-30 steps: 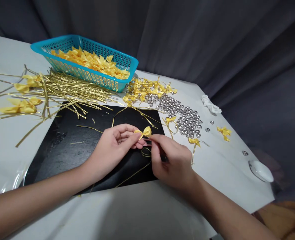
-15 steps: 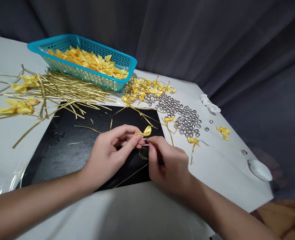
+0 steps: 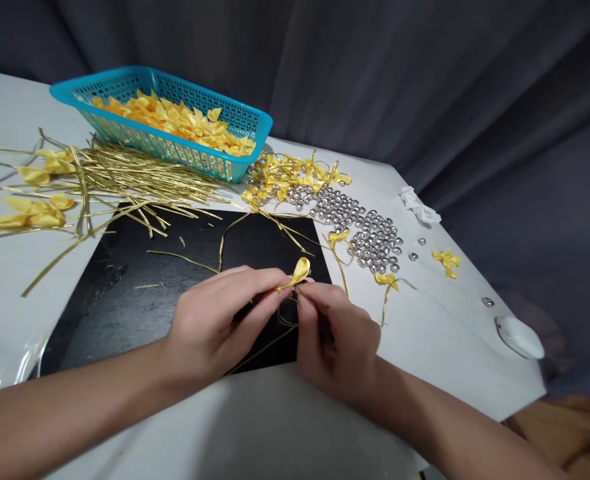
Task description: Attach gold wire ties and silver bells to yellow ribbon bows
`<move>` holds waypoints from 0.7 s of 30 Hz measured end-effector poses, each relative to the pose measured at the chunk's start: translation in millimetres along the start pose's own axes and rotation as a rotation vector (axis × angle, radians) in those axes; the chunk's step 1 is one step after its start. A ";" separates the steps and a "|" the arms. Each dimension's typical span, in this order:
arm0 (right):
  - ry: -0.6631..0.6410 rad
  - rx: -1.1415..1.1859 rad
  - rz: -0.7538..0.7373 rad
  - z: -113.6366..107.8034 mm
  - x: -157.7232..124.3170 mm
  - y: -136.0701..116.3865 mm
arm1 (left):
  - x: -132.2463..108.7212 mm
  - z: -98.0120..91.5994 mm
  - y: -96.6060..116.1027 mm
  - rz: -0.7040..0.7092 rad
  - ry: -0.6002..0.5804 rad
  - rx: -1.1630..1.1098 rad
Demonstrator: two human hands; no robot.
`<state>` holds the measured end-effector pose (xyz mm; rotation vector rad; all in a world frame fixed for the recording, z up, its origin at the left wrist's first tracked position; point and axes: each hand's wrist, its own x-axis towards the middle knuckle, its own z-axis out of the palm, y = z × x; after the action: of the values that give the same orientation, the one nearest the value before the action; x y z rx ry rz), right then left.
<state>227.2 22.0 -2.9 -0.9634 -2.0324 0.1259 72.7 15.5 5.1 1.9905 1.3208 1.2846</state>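
Note:
Between the thumb and fingers of my left hand (image 3: 229, 310) is pinched a yellow ribbon bow (image 3: 301, 269), one loop standing up past the fingertips. My right hand (image 3: 337, 327) is closed right beside it, thumb and forefinger pinching a thin gold cord (image 3: 288, 313) close to the bow's middle. That cord curls in a loop below the fingertips and trails over the black board (image 3: 139, 313). My fingers cover the exact spot where cord and bow meet.
A blue basket (image 3: 175, 137) of yellow bows stands at the back left, with gold cords (image 3: 139, 177) heaped before it. Silver bells or beads (image 3: 375, 243) and corded bows (image 3: 285, 173) lie behind my right hand. A white mouse-like object (image 3: 519, 337) sits near the right edge.
My left fingers have turned and closed further over the bow, which now stands more upright and slightly to the right. My right hand stays pinched at nearly the same place.

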 end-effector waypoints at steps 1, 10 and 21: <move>-0.003 -0.008 -0.008 -0.4 0.2 1.0 | 0.0 -0.1 -0.7 0.024 -0.009 0.005; -0.003 -0.006 -0.001 -1.5 0.8 -1.5 | -3.0 -1.8 -7.2 0.113 -0.078 0.049; -0.088 0.248 0.185 0.0 6.1 1.4 | 0.9 -4.1 -0.9 0.145 -0.066 0.036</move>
<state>226.0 27.1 0.5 -0.9988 -1.9476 0.5162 68.8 16.2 6.8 2.1688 1.1957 1.2545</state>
